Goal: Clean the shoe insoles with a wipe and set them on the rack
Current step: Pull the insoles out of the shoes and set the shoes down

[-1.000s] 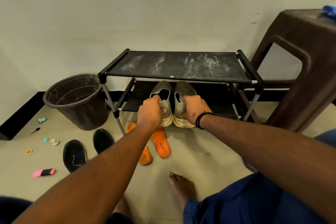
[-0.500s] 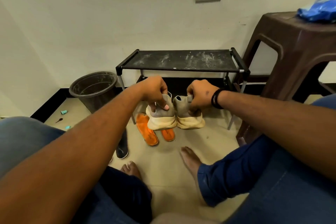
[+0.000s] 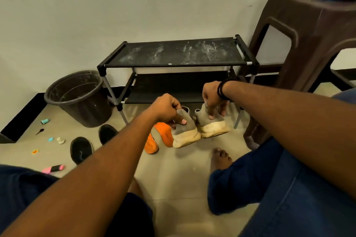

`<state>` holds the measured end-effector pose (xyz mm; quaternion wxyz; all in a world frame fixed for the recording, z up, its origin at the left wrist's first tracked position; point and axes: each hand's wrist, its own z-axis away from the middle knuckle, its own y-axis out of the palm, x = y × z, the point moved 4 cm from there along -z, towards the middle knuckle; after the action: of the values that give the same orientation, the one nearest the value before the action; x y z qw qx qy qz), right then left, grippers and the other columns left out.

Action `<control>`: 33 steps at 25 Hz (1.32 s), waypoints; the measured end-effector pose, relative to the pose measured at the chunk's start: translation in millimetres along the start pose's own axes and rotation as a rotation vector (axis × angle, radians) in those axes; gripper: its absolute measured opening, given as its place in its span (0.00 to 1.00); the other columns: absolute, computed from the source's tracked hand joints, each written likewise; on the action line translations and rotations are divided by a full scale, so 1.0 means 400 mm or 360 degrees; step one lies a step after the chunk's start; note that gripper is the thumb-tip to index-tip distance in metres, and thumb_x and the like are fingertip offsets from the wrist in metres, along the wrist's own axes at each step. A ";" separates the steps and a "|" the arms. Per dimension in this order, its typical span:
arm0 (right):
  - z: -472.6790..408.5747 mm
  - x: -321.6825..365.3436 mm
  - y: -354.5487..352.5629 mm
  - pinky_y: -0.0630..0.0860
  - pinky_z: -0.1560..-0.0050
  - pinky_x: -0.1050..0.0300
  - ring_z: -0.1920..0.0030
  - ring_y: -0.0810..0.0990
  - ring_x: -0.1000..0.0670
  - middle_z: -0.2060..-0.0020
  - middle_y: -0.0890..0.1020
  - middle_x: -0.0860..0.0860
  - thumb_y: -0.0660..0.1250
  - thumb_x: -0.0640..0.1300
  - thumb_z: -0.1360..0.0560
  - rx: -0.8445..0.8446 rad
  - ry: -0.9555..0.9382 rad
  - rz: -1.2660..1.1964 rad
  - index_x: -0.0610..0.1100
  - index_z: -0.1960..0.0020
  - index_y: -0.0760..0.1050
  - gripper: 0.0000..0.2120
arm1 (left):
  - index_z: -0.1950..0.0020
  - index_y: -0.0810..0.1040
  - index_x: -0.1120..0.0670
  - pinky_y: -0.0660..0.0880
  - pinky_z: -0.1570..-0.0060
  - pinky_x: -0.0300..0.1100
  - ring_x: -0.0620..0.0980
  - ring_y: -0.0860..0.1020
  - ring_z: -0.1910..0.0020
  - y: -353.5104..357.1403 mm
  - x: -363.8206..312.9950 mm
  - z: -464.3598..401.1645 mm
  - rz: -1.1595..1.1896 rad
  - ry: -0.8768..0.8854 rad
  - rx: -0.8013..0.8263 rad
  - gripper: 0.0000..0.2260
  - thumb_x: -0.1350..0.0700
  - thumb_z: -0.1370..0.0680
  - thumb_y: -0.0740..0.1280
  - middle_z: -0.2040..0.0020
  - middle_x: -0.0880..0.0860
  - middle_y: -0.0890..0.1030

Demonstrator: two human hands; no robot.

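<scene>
A seated person's left hand (image 3: 167, 109) pinches the heel of the left grey shoe (image 3: 185, 131), thumb and fingers curled round the fabric; at two o'clock, the right hand (image 3: 212, 96) grips the right grey shoe (image 3: 211, 124) the same way. Best set both down gently beside the orange insoles (image 3: 163, 133) on the floor, short of the rack (image 3: 179, 64) at twelve o'clock; no wipe visible

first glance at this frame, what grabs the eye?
Two forearms run into mid-frame, the left hand and right hand each gripping a grey shoe by its heel in front of the black rack. Behind them two orange insoles pop on the pale floor. A dark bucket sits left of the rack, a brown stool right.
</scene>
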<state>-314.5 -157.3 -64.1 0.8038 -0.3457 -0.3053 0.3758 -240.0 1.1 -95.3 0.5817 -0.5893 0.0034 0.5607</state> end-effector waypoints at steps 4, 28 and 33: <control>-0.132 -0.044 0.050 0.80 0.51 0.52 0.49 0.83 0.40 0.49 0.81 0.41 0.76 0.39 0.30 -0.0401 0.0021 0.0295 0.39 0.45 0.76 0.16 | 0.62 0.81 0.50 0.78 0.64 0.43 0.49 0.81 0.61 0.123 0.087 -0.132 -0.0202 0.0024 -0.0299 0.09 0.58 0.30 0.80 0.62 0.50 0.82; -0.439 -0.208 0.422 0.78 0.52 0.49 0.49 0.79 0.39 0.38 0.68 0.44 0.70 0.46 0.26 -0.1043 0.0424 -0.0702 0.51 0.32 0.60 0.28 | 0.31 0.71 0.43 0.78 0.39 0.50 0.59 0.69 0.28 0.381 0.284 -0.427 -0.0135 -0.0122 -0.0629 0.28 0.56 0.27 0.76 0.22 0.54 0.56; -0.438 -0.223 0.397 0.77 0.54 0.49 0.49 0.79 0.40 0.42 0.73 0.45 0.70 0.43 0.27 -0.1101 0.0549 -0.0618 0.48 0.37 0.65 0.21 | 0.44 0.79 0.51 0.78 0.44 0.44 0.55 0.78 0.40 0.395 0.278 -0.449 0.0021 -0.0073 -0.0476 0.10 0.59 0.24 0.73 0.36 0.54 0.76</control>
<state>-292.8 -210.9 -310.1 0.7357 -0.5886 -0.3338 0.0297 -184.4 -101.8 -332.0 0.4837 -0.6564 -0.0895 0.5720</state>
